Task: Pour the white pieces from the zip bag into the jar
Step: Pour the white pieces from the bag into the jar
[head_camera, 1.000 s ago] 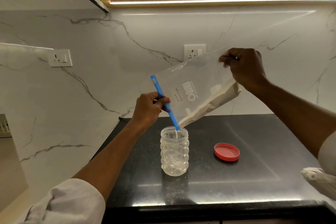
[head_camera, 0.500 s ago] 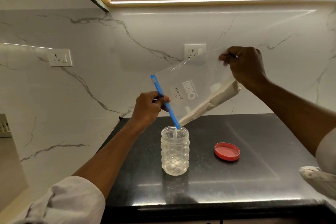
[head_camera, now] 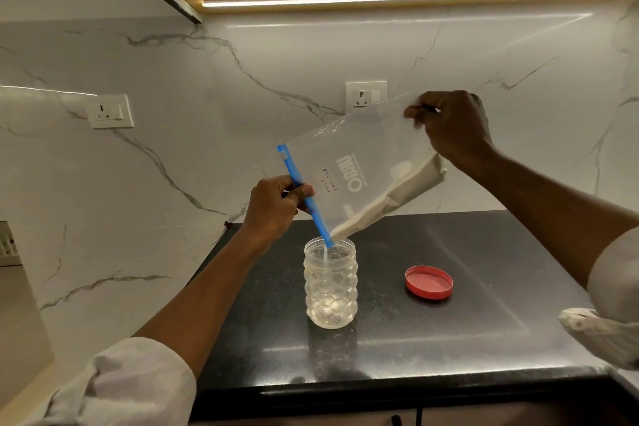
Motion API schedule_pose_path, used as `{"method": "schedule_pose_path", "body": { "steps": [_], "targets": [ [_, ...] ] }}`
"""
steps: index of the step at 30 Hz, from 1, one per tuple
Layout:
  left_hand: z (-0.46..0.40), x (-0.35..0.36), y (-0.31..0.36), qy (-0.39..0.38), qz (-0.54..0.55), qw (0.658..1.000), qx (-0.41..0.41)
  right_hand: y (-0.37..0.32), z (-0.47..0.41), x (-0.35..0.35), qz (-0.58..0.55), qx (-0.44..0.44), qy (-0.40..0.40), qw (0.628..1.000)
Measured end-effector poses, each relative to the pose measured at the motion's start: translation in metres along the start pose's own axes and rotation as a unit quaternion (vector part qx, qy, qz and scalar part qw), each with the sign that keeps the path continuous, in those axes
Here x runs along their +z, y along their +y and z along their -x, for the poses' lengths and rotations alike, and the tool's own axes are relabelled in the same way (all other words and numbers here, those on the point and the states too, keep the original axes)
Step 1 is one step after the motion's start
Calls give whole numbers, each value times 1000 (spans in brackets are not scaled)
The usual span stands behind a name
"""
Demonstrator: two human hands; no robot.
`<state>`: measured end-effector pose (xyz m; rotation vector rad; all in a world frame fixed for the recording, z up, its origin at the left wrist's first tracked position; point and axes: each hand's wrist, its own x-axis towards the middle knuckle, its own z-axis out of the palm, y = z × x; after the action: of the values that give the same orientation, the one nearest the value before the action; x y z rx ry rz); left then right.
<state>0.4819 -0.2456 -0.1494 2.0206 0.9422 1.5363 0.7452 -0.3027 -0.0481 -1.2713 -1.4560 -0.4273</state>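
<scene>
Pouring is under way, with most of the white contents apparently still in the bag.

On the black table [head_camera: 484, 322] the zip bag [head_camera: 363, 169] is tilting down to the left, its lower blue-zip corner sitting at the mouth of the clear bubbled jar [head_camera: 330, 287], which is showing only a shallow white layer at its base while a thin stream is falling in; the bulk of the white pieces [head_camera: 397, 197] is lying along the bag's lower edge, so I judge much is left. The right hand [head_camera: 453, 128] is pinching the raised far corner; the left hand [head_camera: 276, 207] is curling its grip round the blue zip edge. The red lid [head_camera: 428, 282] is lying apart, right of the jar.
</scene>
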Motion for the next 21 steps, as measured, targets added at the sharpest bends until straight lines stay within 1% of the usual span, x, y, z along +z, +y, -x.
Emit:
{"method": "schedule_pose_path", "body": {
  "steps": [3, 6, 9, 12, 21],
  "targets": [
    [1, 0, 1, -2, 1, 1000, 5, 1, -1, 0, -7, 3, 15, 1000],
    [0, -1, 2, -3, -2, 1000, 7, 0, -3, 0, -3, 3, 3, 1000],
    [-1, -2, 1, -3, -1, 1000, 5, 1, -3, 0, -6, 4, 20, 1000],
    [1, 0, 0, -6, -3, 1000, 1, 0, -3, 1, 4, -2, 3, 1000],
    [-1, -1, -2, 2, 0, 1000, -7, -1, -3, -3, -1, -13, -5, 1000]
  ]
}}
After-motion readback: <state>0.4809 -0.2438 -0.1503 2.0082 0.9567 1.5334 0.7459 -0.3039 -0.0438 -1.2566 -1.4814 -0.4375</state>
